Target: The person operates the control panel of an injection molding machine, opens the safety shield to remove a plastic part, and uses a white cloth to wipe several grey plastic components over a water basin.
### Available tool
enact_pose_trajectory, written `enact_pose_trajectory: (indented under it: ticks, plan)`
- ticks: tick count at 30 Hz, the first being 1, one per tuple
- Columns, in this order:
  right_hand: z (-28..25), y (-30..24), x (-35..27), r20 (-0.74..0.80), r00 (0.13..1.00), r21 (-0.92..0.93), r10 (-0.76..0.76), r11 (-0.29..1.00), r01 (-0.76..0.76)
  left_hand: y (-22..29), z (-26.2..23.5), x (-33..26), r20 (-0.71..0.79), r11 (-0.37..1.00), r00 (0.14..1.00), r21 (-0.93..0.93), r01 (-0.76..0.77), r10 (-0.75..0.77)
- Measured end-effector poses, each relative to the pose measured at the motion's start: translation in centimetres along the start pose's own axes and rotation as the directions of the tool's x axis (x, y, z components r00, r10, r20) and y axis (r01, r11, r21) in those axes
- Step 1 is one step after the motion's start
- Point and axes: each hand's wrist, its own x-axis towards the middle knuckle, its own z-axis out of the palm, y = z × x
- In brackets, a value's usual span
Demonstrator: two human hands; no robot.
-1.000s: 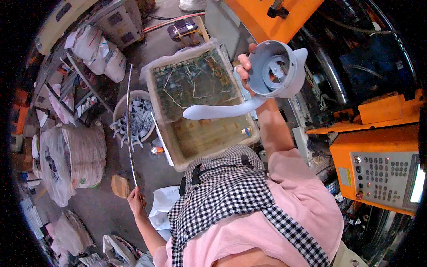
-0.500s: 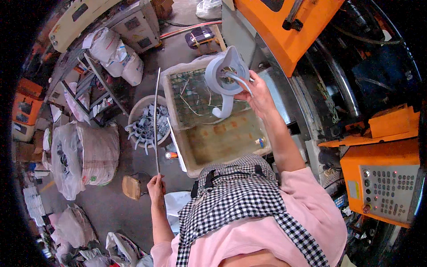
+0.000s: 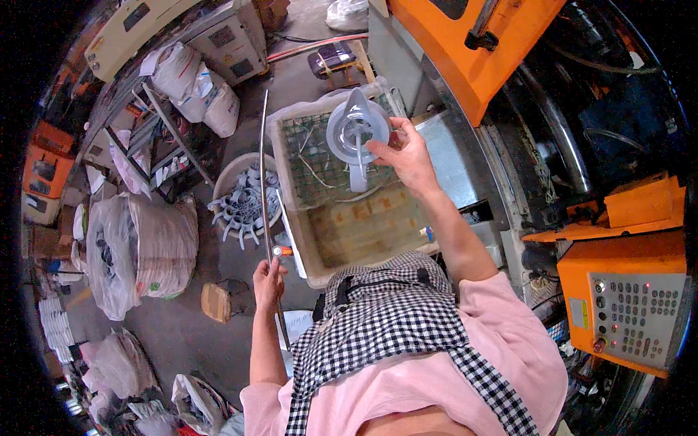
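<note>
In my right hand (image 3: 408, 156) is a pale grey-blue plastic jug (image 3: 337, 138) with a pointed spout and a handle. Its open mouth is turned toward me, and a thin stem of the same plastic sticks out from its middle, by my thumb. The jug hangs over a large tub (image 3: 299, 243) with murky water and green netting (image 3: 309, 127). Lower down on the left, my left hand (image 3: 269, 285) is closed around a long thin metal rod (image 3: 265, 160). The rod stands nearly upright, its lower end showing below my fist.
Left of the tub stands a round bucket (image 3: 220, 180) holding grey curved plastic pieces (image 3: 249, 203). Further left are a big woven sack (image 3: 171, 247) and a metal rack (image 3: 171, 120). An orange machine with a control panel (image 3: 634, 312) lines the right; a small stool (image 3: 216, 301) sits on the floor.
The jug has turned and shifted slightly left, its mouth now facing me more. My left hand has moved up and grips the rod further from its lower end.
</note>
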Motion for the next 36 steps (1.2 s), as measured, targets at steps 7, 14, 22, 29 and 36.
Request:
enact_pose_trajectory:
  ticks: [7,14,22,29,36]
  plan:
    - [1.7,-0.3,-0.8,0.050,0.992,0.131,0.112,0.984,-0.117,5.1,4.1,0.1,0.081,0.987,0.984,0.011,-0.162,0.161]
    - [2.3,2.4,-0.3,0.213,0.916,0.216,0.341,0.897,-0.384,8.9,6.7,2.8,0.276,0.980,0.942,0.013,-0.201,0.189]
    - [3.6,4.8,0.7,0.297,0.766,0.263,0.570,0.723,-0.639,13.4,10.7,5.2,0.214,0.999,0.977,0.051,0.003,-0.014]
    - [4.3,5.0,1.3,0.318,0.756,0.253,0.572,0.718,-0.649,13.5,11.0,7.7,0.331,0.981,0.925,0.095,0.167,-0.189]
    - [4.7,5.6,1.6,0.309,0.774,0.230,0.553,0.746,-0.625,14.1,11.2,8.2,0.380,0.970,0.892,0.109,0.219,-0.244]
